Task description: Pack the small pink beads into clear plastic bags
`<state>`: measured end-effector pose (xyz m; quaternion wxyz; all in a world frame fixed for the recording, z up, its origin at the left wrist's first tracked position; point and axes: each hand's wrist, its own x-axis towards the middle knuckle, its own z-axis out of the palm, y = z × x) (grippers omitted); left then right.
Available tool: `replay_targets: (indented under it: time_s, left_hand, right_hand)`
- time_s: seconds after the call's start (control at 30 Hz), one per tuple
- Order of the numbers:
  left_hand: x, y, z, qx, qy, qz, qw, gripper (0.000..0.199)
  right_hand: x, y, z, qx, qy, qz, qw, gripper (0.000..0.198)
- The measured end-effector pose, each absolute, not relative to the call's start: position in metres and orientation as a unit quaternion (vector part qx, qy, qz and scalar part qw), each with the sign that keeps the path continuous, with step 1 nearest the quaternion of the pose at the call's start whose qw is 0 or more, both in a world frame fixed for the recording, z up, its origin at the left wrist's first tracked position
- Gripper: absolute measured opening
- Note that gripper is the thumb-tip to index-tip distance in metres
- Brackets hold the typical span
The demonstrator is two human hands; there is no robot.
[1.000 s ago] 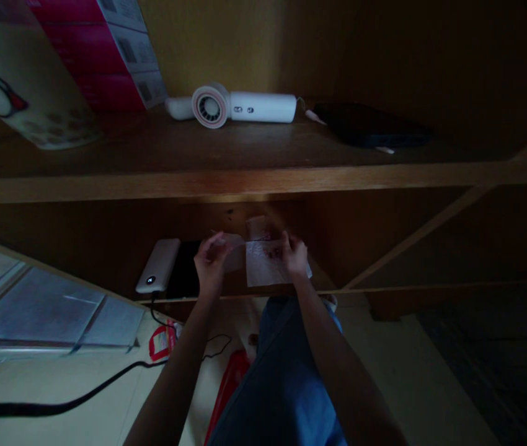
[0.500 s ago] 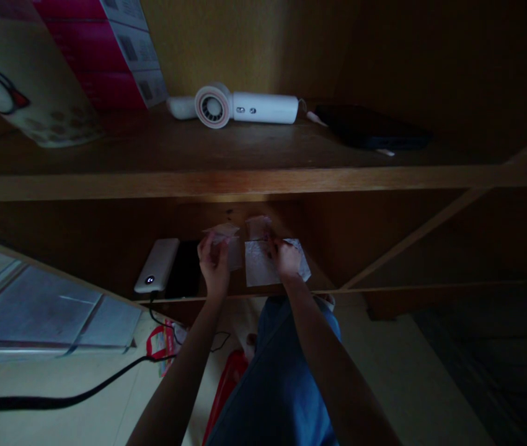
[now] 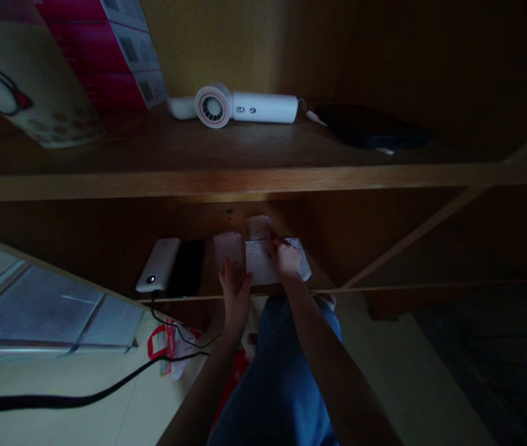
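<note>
On the lower shelf, my left hand (image 3: 235, 282) rests with its fingers apart over the near edge of a stack of thin, clear plastic sleeves (image 3: 229, 244). To its right, my right hand (image 3: 286, 259) is closed, fingertips curled down above a crinkled whitish sheet (image 3: 260, 267); whatever they may pinch is small and dark and cannot be made out. Another part of the whitish sheet, or a second one, shows to the right of that hand. Behind it lies a small clear plastic piece (image 3: 258, 227), close to the right fingertips.
A white power bank (image 3: 157, 263) with a black cable and a dark phone-like slab (image 3: 186, 267) lie at the left. On the upper shelf (image 3: 254, 183) are a white handheld fan (image 3: 263, 108), a dark flat device (image 3: 372, 127), a cup (image 3: 44, 93) and pink boxes (image 3: 105, 56).
My left hand has let go of a thin clear sleeve, which now lies on the stack, and has moved right and nearer to me. My right hand has stayed in place.
</note>
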<state>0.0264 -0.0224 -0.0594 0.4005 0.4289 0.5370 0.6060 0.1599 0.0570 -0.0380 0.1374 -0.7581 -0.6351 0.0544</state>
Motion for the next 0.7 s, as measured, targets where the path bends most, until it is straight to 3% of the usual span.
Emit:
replay_targets:
  time_s: [0.33, 0.53, 0.63, 0.7]
  left_hand:
    - [0.023, -0.033, -0.046, 0.359, 0.546, 0.563, 0.506, 0.07]
    - [0.02, -0.04, -0.036, 0.369, 0.519, 0.573, 0.515, 0.059]
    - [0.015, -0.036, -0.031, 0.396, 0.52, 0.586, 0.479, 0.054]
    - [0.01, -0.025, -0.026, 0.461, 0.548, 0.579, 0.39, 0.051]
  right_hand:
    - [0.159, 0.055, -0.035, -0.762, -0.636, 0.053, 0.104, 0.036]
    - [0.159, 0.054, -0.034, -0.749, -0.65, 0.044, 0.12, 0.033]
    - [0.159, 0.054, -0.035, -0.752, -0.646, 0.04, 0.122, 0.031]
    - [0.159, 0.054, -0.036, -0.752, -0.646, 0.034, 0.125, 0.03]
